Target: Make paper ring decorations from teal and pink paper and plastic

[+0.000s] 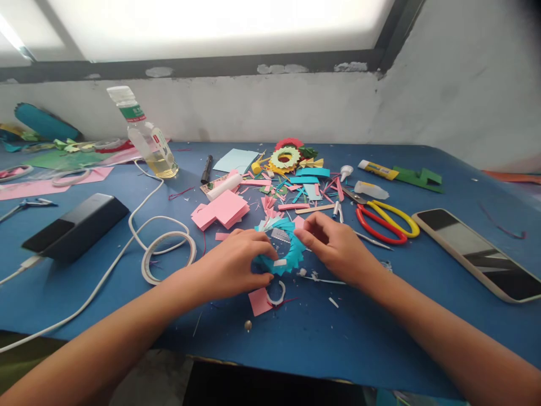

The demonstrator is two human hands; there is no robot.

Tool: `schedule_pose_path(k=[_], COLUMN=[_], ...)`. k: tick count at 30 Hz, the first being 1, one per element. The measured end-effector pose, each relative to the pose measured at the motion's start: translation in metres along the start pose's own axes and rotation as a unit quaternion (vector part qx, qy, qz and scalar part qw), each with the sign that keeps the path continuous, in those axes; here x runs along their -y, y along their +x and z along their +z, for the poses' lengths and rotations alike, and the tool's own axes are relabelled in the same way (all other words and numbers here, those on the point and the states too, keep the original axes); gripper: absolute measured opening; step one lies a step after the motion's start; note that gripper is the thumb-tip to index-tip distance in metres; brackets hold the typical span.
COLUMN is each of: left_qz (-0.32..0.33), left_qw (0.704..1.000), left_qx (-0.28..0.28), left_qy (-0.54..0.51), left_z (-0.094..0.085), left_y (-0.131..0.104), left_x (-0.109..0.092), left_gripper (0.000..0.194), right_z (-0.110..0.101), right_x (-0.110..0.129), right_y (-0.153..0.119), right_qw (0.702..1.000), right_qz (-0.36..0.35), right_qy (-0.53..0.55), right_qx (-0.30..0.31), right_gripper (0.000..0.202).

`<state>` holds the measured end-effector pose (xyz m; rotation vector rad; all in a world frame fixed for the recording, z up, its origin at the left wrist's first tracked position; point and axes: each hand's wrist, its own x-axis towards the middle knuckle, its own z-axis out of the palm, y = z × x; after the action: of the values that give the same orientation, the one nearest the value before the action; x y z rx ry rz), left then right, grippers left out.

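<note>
Bridging the gap between both hands is a ring of overlapping bright-blue folded paper pieces with a jagged outer edge [297, 252], low over the tabletop [177, 324]. The left grip [240, 256] seems closed lightly on the ring's near-left side, fingers above and thumb below. The right grip [336, 245] has its bent fingertips at the ring's right edge; whether they pinch it or only touch, I cannot tell. Beside the left fingertips, a small white patch [279, 263] shows on the blue.

For this step, I would let the left grip steady the ring without squeezing, since thin folds probably crush easily, and use the right fingertips to even out one point at a time. Turning the ring in small amounts should keep the overlaps regular. The small white open ring [282, 290] and pink paper square [259, 302] just nearer than the left grip could catch underneath. The scissors with red and yellow handles [382, 224] lie right of the right grip, outside its working space.
</note>
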<state>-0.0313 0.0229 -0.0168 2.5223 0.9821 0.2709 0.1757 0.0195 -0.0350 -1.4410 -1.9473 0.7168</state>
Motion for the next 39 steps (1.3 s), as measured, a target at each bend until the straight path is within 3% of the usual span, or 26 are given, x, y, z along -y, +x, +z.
schedule_pose_path(k=[2,5,7,9,14,18,23,27,39], left_qz=[0.025,0.053,0.074,0.097,0.11,0.084,0.035,0.04,0.093], left_qw=[0.998,0.986,0.976,0.97,0.961,0.961,0.948,0.948,0.946], left_qx=[-0.06,-0.148,-0.183,-0.202,-0.245,-0.264,-0.315,-0.313,-0.309], left_qy=[0.015,0.059,0.086,0.097,0.065,0.018,-0.038,-0.048,-0.029], left_z=[0.001,0.002,0.003,0.004,0.003,0.004,0.008,0.009,0.007], left_y=[0.0,-0.001,-0.001,-0.002,-0.003,-0.004,-0.004,-0.003,-0.001], left_x=[-0.001,-0.002,-0.001,-0.001,-0.006,-0.01,-0.011,-0.011,-0.01], left_gripper=[0.02,0.02,0.019,0.02,0.019,0.01,0.009,0.009,0.008], right_z=[-0.002,-0.004,-0.003,-0.002,0.002,0.007,0.017,0.022,0.021], right_x=[0.0,0.002,0.004,0.008,0.016,0.021,0.024,0.022,0.026], right_y=[0.0,-0.002,-0.005,-0.008,-0.012,-0.015,-0.019,-0.02,-0.022], right_qw=[0.998,0.984,0.972,0.969,0.981,0.994,0.982,0.972,0.962], right_qz=[0.037,0.056,0.054,0.05,0.016,-0.084,-0.172,-0.202,-0.244], right_qy=[0.053,0.13,0.152,0.16,0.138,0.031,-0.076,-0.119,-0.117], right_qx=[0.002,0.106,0.169,0.18,0.132,0.061,0.018,-0.001,-0.027], right_gripper=[0.032,0.035,0.038,0.039,0.039,0.037,0.031,0.03,0.027])
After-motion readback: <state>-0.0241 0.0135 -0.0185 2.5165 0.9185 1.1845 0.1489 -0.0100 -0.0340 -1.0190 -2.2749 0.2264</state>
